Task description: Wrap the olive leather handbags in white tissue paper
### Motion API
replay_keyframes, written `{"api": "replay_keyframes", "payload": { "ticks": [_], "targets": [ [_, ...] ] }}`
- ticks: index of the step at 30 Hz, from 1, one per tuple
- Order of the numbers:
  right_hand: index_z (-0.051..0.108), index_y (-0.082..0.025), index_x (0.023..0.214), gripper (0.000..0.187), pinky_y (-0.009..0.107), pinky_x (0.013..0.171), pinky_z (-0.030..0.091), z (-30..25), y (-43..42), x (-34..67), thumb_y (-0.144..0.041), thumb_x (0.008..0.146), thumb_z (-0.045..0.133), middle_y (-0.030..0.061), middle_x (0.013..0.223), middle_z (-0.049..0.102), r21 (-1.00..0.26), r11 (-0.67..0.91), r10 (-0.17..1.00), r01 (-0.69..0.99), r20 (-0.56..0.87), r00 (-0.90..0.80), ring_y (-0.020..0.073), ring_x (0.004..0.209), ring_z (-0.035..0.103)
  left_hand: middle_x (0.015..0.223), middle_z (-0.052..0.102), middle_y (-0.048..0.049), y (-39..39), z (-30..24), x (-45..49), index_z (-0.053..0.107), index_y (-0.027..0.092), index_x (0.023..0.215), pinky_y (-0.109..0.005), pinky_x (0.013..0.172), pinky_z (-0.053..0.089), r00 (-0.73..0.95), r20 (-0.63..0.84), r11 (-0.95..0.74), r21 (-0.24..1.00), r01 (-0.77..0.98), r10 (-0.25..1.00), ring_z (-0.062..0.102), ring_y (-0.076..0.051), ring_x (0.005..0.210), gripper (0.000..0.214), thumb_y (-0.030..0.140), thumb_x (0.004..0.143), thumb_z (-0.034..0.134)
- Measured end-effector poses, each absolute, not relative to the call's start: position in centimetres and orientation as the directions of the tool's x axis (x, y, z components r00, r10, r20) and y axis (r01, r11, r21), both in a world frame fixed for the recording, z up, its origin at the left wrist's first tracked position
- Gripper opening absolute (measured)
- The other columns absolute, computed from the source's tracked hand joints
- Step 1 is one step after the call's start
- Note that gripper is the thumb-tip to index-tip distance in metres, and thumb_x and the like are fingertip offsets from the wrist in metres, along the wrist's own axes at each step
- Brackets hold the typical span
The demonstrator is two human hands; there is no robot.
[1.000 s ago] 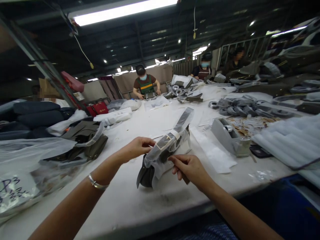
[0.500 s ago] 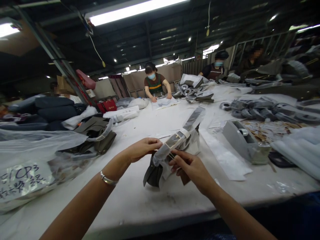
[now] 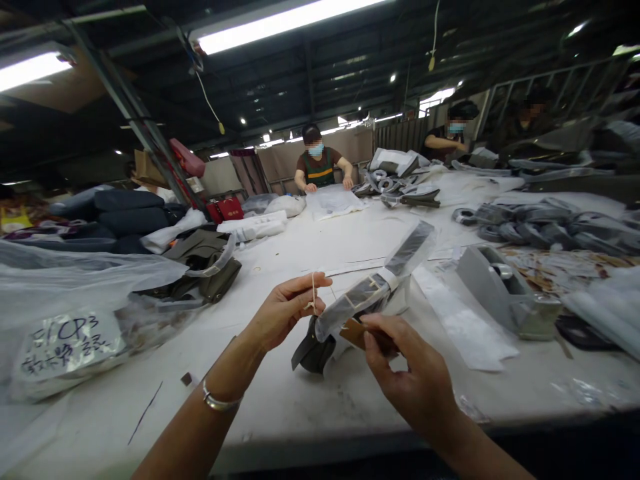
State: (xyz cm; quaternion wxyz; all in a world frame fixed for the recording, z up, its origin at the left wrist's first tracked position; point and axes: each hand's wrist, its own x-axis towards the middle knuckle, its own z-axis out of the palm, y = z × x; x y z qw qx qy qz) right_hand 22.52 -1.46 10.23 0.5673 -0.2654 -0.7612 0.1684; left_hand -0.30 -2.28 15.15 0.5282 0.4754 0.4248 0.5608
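White string point(image 3: 313, 291) is held by the left hand point(image 3: 283, 313), a brown tag point(image 3: 355, 332) by the right hand point(image 3: 415, 360). On the table point(image 3: 280, 420) between the 2 hands, a dark bag point(image 3: 316, 352) is set, its long strap point(image 3: 356, 301) pointed away rightward, film-wrapped, white-banded. The bag is partly hidden by the tag. A white sheet point(image 3: 467, 327) and tape dispenser point(image 3: 493, 283) are placed rightward.

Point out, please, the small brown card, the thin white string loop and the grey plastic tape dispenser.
Small brown card point(image 3: 354, 332): head view, on its flat face.
Thin white string loop point(image 3: 313, 289): head view, on its upright strand.
Grey plastic tape dispenser point(image 3: 491, 287): head view, on its side wall.
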Motion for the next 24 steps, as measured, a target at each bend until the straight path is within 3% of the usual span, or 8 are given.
{"api": "replay_keyframes", "payload": {
  "ticks": [3, 6, 9, 13, 17, 20, 22, 24],
  "targets": [
    [0.052, -0.029, 0.134, 0.048, 0.029, 0.086, 0.059, 11.8, -0.8, 21.8, -0.011, 0.091, 0.060, 0.0047, 0.114, 0.072, -0.387, 0.890, 0.442, 0.241, 0.864, -0.243, 0.0196, 0.097, 0.071, 0.074, 0.070, -0.0052, -1.7, 15.5, 0.0, 0.074, 0.016, 0.112, -0.026, 0.071, 0.051, 0.060, 0.148, -0.148, 0.989, -0.001, 0.987, 0.061, -0.014, 0.069, 0.048, 0.045, 0.075, 0.081],
    [0.037, -0.031, 0.148, 0.061, 0.030, 0.094, 0.056, 13.7, -0.1, 21.3, -0.013, 0.094, 0.058, 0.0048, 0.123, 0.068, -0.309, 0.916, 0.380, 0.257, 0.874, -0.304, 0.0193, 0.109, 0.067, 0.090, 0.073, -0.0095, -1.4, 16.5, 0.3, 0.075, 0.017, 0.110, -0.032, 0.078, 0.052, 0.140, 0.220, -0.230, 0.971, 0.060, 0.965, 0.065, -0.022, 0.083, 0.058, 0.055, 0.067, 0.084],
    [0.032, -0.033, 0.151, 0.063, 0.031, 0.100, 0.054, 15.4, 0.5, 20.9, -0.017, 0.096, 0.057, 0.0057, 0.132, 0.062, -0.295, 0.919, 0.372, 0.261, 0.867, -0.331, 0.0203, 0.121, 0.061, 0.107, 0.072, -0.0093, -1.8, 17.8, 1.0, 0.076, 0.021, 0.107, -0.035, 0.086, 0.052, 0.235, 0.276, -0.306, 0.947, 0.101, 0.932, 0.066, -0.026, 0.096, 0.051, 0.048, 0.065, 0.087],
    [0.031, -0.036, 0.152, 0.065, 0.029, 0.099, 0.055, 16.3, 0.9, 20.6, -0.017, 0.095, 0.057, 0.0042, 0.139, 0.056, -0.318, 0.918, 0.386, 0.236, 0.855, -0.348, 0.0195, 0.127, 0.056, 0.102, 0.070, -0.0067, -2.7, 19.0, 2.2, 0.076, 0.021, 0.105, -0.033, 0.089, 0.051, 0.291, 0.324, -0.401, 0.878, 0.261, 0.900, 0.063, -0.023, 0.097, 0.035, 0.031, 0.073, 0.084],
    [0.040, -0.034, 0.148, 0.059, 0.029, 0.099, 0.054, 16.1, 1.2, 20.7, -0.018, 0.094, 0.059, 0.0040, 0.137, 0.059, -0.273, 0.923, 0.358, 0.269, 0.865, -0.352, 0.0195, 0.121, 0.060, 0.091, 0.067, -0.0032, -3.3, 19.2, 2.9, 0.075, 0.022, 0.104, -0.027, 0.075, 0.049, 0.257, 0.369, -0.447, 0.795, 0.410, 0.893, 0.059, -0.017, 0.082, 0.030, 0.032, 0.076, 0.080],
    [0.055, -0.033, 0.138, 0.051, 0.033, 0.095, 0.055, 15.7, 1.5, 21.2, -0.018, 0.090, 0.065, 0.0044, 0.134, 0.062, -0.176, 0.919, 0.293, 0.353, 0.904, -0.312, 0.0199, 0.103, 0.068, 0.083, 0.066, -0.0019, -3.8, 19.3, 3.5, 0.075, 0.021, 0.091, -0.027, 0.071, 0.046, 0.252, 0.363, -0.442, 0.729, 0.524, 0.897, 0.058, -0.016, 0.076, 0.011, 0.029, 0.084, 0.072],
    [0.064, -0.035, 0.128, 0.047, 0.039, 0.097, 0.053, 15.6, 1.5, 21.5, -0.012, 0.087, 0.065, 0.0037, 0.128, 0.066, -0.127, 0.935, 0.217, 0.332, 0.943, -0.250, 0.0209, 0.100, 0.067, 0.081, 0.066, -0.0024, -4.3, 19.4, 3.8, 0.074, 0.021, 0.084, -0.027, 0.072, 0.046, 0.247, 0.360, -0.436, 0.713, 0.549, 0.900, 0.059, -0.016, 0.076, 0.011, 0.026, 0.088, 0.066],
    [0.068, -0.034, 0.121, 0.045, 0.044, 0.100, 0.051, 15.4, 1.5, 21.7, -0.007, 0.085, 0.063, 0.0038, 0.123, 0.068, -0.157, 0.957, 0.206, 0.245, 0.960, -0.192, 0.0229, 0.105, 0.066, 0.081, 0.066, -0.0037, -4.6, 19.2, 3.8, 0.075, 0.021, 0.085, -0.028, 0.072, 0.046, 0.231, 0.380, -0.443, 0.722, 0.532, 0.896, 0.059, -0.017, 0.078, 0.013, 0.027, 0.090, 0.064]
  ]
}}
